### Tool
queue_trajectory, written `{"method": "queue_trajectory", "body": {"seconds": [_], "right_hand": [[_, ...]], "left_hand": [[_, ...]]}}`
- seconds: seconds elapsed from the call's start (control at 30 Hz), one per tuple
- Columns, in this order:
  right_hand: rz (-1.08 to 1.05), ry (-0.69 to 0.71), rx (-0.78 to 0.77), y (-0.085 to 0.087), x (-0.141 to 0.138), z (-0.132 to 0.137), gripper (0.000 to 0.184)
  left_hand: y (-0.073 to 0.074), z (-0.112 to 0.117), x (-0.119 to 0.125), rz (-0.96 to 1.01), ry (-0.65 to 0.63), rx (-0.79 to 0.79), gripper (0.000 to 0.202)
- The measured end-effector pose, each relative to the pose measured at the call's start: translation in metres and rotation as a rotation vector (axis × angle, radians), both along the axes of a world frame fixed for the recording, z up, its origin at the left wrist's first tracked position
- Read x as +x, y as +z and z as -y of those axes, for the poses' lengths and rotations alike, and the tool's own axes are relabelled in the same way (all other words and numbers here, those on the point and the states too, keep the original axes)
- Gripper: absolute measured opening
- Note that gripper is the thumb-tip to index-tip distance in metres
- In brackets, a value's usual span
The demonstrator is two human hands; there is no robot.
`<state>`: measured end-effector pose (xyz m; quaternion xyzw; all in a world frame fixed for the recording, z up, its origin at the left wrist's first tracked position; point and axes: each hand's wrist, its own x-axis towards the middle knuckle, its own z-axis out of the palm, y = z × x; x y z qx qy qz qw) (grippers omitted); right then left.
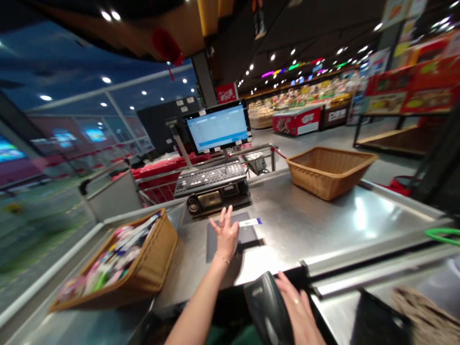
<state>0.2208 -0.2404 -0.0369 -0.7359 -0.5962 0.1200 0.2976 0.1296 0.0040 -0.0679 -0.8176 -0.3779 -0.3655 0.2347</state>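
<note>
My left hand [225, 232] reaches forward over the steel checkout counter [316, 220], fingers spread and holding nothing, above a dark scanner plate [247, 235] set in the counter. Close to my body, my right hand [296, 309] wraps around a black handheld barcode scanner [268, 306]. Just beyond the left hand stand a keyboard [210, 177] and a lit monitor [218, 127]. A small white and blue label [250, 222] lies on the plate.
A wicker basket [149, 268] full of small colourful packets sits at the left. An empty wicker basket [328, 170] stands at the back right. Red shopping baskets [158, 179] sit behind the register. A green cord [443, 235] shows at the right edge. Store shelves lie beyond.
</note>
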Motion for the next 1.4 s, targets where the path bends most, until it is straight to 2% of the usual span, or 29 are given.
{"method": "queue_trajectory", "body": {"seconds": [0.03,0.1,0.2,0.43,0.67,0.73,0.9,1.1,1.3,1.4], "right_hand": [[-0.003,0.044,0.001,0.004,-0.002,0.000,0.047],[-0.011,0.132,-0.011,0.011,-0.006,0.001,0.059],[-0.021,0.201,-0.054,0.019,-0.012,0.000,0.067],[-0.050,0.294,-0.063,0.020,-0.027,-0.007,0.067],[0.056,0.335,-0.032,0.021,-0.040,-0.015,0.061],[0.109,0.332,-0.038,0.024,-0.043,-0.017,0.061],[0.251,0.337,-0.068,0.033,-0.052,-0.019,0.047],[0.291,0.344,-0.037,0.039,-0.057,-0.020,0.042],[0.316,0.309,0.043,0.028,-0.061,-0.022,0.037],[0.326,0.293,0.090,0.021,-0.062,-0.023,0.036]], "left_hand": [[0.002,0.001,-0.009,0.010,0.016,0.006,0.009],[0.006,0.003,-0.026,0.028,0.045,0.033,0.009],[0.009,0.007,-0.047,0.060,0.078,0.089,0.011],[0.014,0.013,-0.086,0.100,0.133,0.139,0.012],[0.019,0.017,-0.118,0.116,0.196,0.163,0.014],[0.019,0.018,-0.125,0.125,0.200,0.168,0.015],[0.020,0.022,-0.136,0.128,0.220,0.200,0.016],[0.020,0.024,-0.143,0.148,0.235,0.216,0.016],[0.019,0.026,-0.151,0.174,0.199,0.150,0.015],[0.020,0.028,-0.153,0.168,0.203,0.168,0.016]]}}
